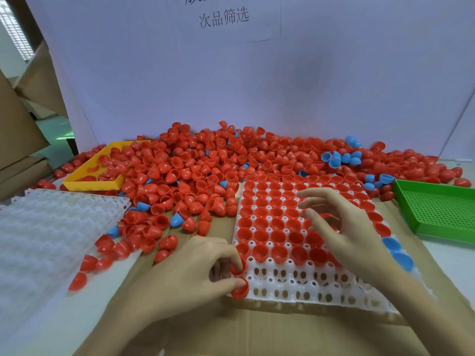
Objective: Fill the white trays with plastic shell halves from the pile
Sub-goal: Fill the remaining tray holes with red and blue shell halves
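Two red plastic shell halves sat pinched in left hand at near-left corner of white moulded plastic tray. Right hand hovered over filled rows, fingers spread, holding nothing. Best seat each open-side-up in empty near row. Pile lay behind tray.

Small factory sorting or packing bench, not a home. Evidence: bulk pile of red shell halves heaped beyond the hands, moulded white tray under them, yellow bin far left, green perforated tray right, cardboard cartons, printed Chinese sign on backboard.
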`<state>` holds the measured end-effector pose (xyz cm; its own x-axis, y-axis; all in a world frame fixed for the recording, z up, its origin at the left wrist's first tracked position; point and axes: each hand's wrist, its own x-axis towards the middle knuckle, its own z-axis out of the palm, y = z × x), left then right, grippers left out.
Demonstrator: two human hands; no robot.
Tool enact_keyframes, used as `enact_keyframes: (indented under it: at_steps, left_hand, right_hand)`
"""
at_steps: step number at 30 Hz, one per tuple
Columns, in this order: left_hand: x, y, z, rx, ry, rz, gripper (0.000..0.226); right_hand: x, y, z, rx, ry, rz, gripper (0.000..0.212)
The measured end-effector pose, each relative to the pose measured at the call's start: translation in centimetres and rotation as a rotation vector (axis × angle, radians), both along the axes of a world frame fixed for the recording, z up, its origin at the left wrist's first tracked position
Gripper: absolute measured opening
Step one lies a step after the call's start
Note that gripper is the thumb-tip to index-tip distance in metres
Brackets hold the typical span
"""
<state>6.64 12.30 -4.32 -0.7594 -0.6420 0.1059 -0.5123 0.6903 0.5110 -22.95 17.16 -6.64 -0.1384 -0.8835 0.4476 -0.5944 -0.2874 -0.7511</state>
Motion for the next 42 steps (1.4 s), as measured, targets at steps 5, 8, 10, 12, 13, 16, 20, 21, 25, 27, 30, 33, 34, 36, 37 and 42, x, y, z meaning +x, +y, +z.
enact_keyframes:
  at_steps: [5, 8, 10, 12, 13, 16, 20, 21, 25, 27, 30, 33, 34, 36, 37, 42]
  left_hand:
    - [-0.4, -3.3, 1.3, 0.05, 0.068, 0.065, 0.012]
    - [-1.6, -8.1, 0.7, -0.079, 0.083, 0.224, 0.015]
    - [-2.1, -11.2, -0.6, -0.198, 0.056, 0.335, 0.011]
    - [-2.2, -13.3, -2.2, -0.264, 0.066, 0.405, 0.008]
    - [-2.2, -13.8, -3.1, -0.284, 0.072, 0.427, 0.011]
    - [-2.2, -14.5, -5.1, -0.351, 0.09, 0.439, 0.029]
    - [-2.3, -14.9, -5.2, -0.291, 0.096, 0.369, 0.019]
    - [-2.2, -14.9, -5.1, -0.265, 0.117, 0.367, 0.016]
    - [-1.7, -14.7, -4.9, -0.235, 0.237, 0.385, 0.013]
    - [-1.4, -14.7, -4.7, -0.203, 0.294, 0.393, 0.024]
    - [-0.9, -14.5, -4.4, -0.181, 0.362, 0.409, 0.034]
    - [-0.9, -13.6, -3.6, -0.231, 0.469, 0.4, 0.036]
    - [-1.2, -13.1, -3.3, -0.242, 0.527, 0.377, 0.034]
    - [-2.3, -11.6, -2.5, -0.191, 0.652, 0.296, 0.033]
    - [-3.0, -10.8, -2.2, -0.141, 0.701, 0.244, 0.034]
    - [-6.4, -6.3, -1.7, 0.09, 0.772, -0.045, 0.049]
  right_hand:
    - [-0.1, 0.0, 0.2, -0.009, -0.009, -0.005, 0.03]
    - [0.0, 0.1, 0.2, -0.009, 0.007, -0.009, 0.031]
    - [0.0, 0.2, 0.2, -0.004, 0.008, -0.015, 0.032]
    - [-0.2, 0.2, 0.3, -0.005, 0.004, -0.027, 0.032]
    - [-0.2, 0.2, 0.4, -0.007, 0.004, -0.034, 0.032]
    - [-0.2, 0.2, 0.6, -0.012, 0.002, -0.044, 0.031]
    - [-0.2, 0.2, 0.7, -0.006, 0.006, -0.053, 0.031]
    - [-0.2, 0.2, 0.7, -0.004, 0.005, -0.055, 0.031]
    - [-0.2, 0.2, 0.6, 0.011, 0.002, -0.058, 0.031]
    - [-0.2, 0.2, 0.6, 0.02, -0.006, -0.055, 0.031]
    - [-0.2, 0.2, 0.6, 0.02, -0.017, -0.052, 0.03]
    - [-0.4, 0.1, 0.5, 0.02, -0.038, -0.04, 0.03]
    - [-0.4, 0.1, 0.5, 0.022, -0.049, -0.033, 0.03]
    - [-0.3, 0.1, 0.5, 0.026, -0.075, -0.01, 0.03]
    - [-0.3, 0.1, 0.5, 0.029, -0.091, 0.006, 0.03]
    - [0.6, 0.2, 0.4, 0.084, -0.209, 0.161, 0.033]
